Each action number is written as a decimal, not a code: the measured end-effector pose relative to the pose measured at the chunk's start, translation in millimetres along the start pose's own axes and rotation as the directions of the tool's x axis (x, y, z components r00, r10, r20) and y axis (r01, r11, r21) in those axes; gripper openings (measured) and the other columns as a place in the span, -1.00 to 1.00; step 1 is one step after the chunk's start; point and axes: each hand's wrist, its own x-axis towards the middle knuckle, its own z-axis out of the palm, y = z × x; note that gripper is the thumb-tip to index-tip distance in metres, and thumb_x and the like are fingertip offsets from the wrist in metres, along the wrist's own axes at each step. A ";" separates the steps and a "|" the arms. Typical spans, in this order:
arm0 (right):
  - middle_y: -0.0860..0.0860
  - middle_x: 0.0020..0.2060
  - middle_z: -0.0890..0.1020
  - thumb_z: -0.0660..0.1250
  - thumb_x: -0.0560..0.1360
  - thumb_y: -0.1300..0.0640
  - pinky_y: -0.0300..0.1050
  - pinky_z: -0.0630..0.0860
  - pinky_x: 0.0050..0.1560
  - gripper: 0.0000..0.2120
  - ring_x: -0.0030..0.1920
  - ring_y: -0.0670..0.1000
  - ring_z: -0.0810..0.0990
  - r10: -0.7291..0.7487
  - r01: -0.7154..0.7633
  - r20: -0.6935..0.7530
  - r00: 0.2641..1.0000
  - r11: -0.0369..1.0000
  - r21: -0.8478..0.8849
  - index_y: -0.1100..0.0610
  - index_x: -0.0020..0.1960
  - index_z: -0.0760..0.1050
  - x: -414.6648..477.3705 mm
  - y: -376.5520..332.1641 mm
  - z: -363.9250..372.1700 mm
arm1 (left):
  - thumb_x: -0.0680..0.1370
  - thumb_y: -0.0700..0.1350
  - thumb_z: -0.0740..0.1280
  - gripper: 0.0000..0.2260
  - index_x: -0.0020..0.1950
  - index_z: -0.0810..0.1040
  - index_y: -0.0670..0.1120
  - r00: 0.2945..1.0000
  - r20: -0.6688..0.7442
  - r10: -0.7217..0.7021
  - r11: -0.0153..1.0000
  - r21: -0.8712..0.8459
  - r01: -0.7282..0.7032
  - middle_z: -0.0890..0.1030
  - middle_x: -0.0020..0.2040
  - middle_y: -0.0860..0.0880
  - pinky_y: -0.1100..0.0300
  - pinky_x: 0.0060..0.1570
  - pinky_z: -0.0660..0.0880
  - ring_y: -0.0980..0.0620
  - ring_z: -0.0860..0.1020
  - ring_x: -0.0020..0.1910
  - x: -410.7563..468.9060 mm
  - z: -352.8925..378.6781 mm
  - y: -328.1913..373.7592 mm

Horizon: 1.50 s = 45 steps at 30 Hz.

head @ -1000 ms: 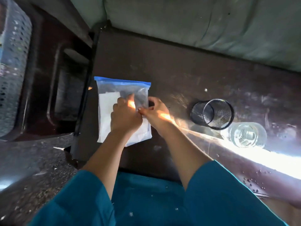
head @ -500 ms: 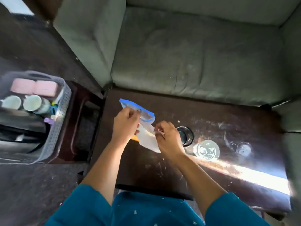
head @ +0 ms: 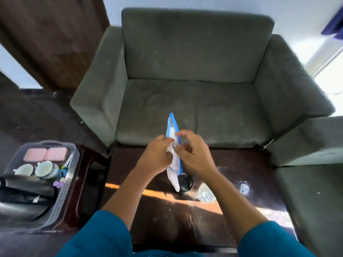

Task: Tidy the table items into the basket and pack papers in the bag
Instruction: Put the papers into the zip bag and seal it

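Note:
A clear zip bag [head: 173,130] with a blue top edge and white paper inside hangs upright above the dark wooden table [head: 152,216]. My left hand [head: 156,154] pinches it from the left and my right hand [head: 193,153] from the right, both near its upper part. Its lower end dangles in front of a black mesh cup [head: 185,182]. A clear drinking glass [head: 205,194] stands just right of that cup. The grey perforated basket [head: 68,184] sits on a side table at the left, holding two pink boxes, two cups and dark items.
A grey-green sofa [head: 194,93] stands behind the table, with another cushion [head: 311,191] at the right. A dark side table [head: 87,182] carries the basket. A stripe of sunlight crosses the tabletop. My teal sleeves fill the bottom edge.
The bag was lying flat on the table under my hands; both hands have lifted it upright into the air. The view has pulled back, so the basket and sofa are in sight.

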 end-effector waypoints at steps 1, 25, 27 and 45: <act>-0.07 -0.05 0.52 0.33 0.42 0.08 -0.34 0.36 -0.11 -0.78 -0.08 -0.09 0.46 0.001 0.000 0.013 1.000 0.996 -0.084 -0.05 0.07 0.51 2.5 -7.2 -2.8 | 0.40 -0.31 0.23 -0.65 0.17 0.53 -0.13 1.000 0.003 0.027 0.999 0.020 -0.027 0.55 -0.03 -0.20 0.24 -0.07 0.31 -0.16 0.51 0.02 0.0 -2.7 6.3; -0.06 -0.23 0.51 0.38 0.32 -0.01 -0.22 0.32 -0.38 -0.51 -0.22 0.00 0.49 0.381 -0.366 -0.012 0.924 0.877 -0.312 0.13 0.17 0.35 46.7 -58.8 8.7 | 0.35 -0.32 0.28 -0.45 0.34 0.36 -0.12 0.993 0.000 0.114 0.991 0.070 -0.114 0.44 0.29 -0.08 0.18 0.16 0.40 -0.06 0.47 0.20 12.1 -66.9 11.2; -0.04 -0.16 0.50 0.39 0.33 0.01 -0.27 0.23 -0.46 -0.50 -0.26 -0.02 0.44 0.395 -0.409 -0.121 0.911 0.902 -0.138 0.13 0.15 0.25 46.3 -56.4 18.7 | 0.32 -0.34 0.26 -0.42 0.36 0.35 -0.13 0.992 0.021 0.126 0.991 0.037 -0.127 0.42 0.31 -0.08 0.18 0.19 0.38 -0.06 0.44 0.25 8.3 -67.5 9.8; 0.02 -0.31 0.53 0.18 0.37 0.43 -0.12 0.44 -0.38 -0.60 -0.35 0.00 0.51 0.253 -0.047 -0.222 0.942 0.753 0.657 -0.08 -0.11 0.47 33.4 -48.5 -6.5 | 0.41 -0.07 0.36 -0.60 0.23 0.44 -0.09 0.998 0.052 -0.027 0.999 0.044 0.025 0.46 0.10 -0.01 0.23 -0.04 0.35 0.01 0.48 0.05 -2.8 -51.6 -28.1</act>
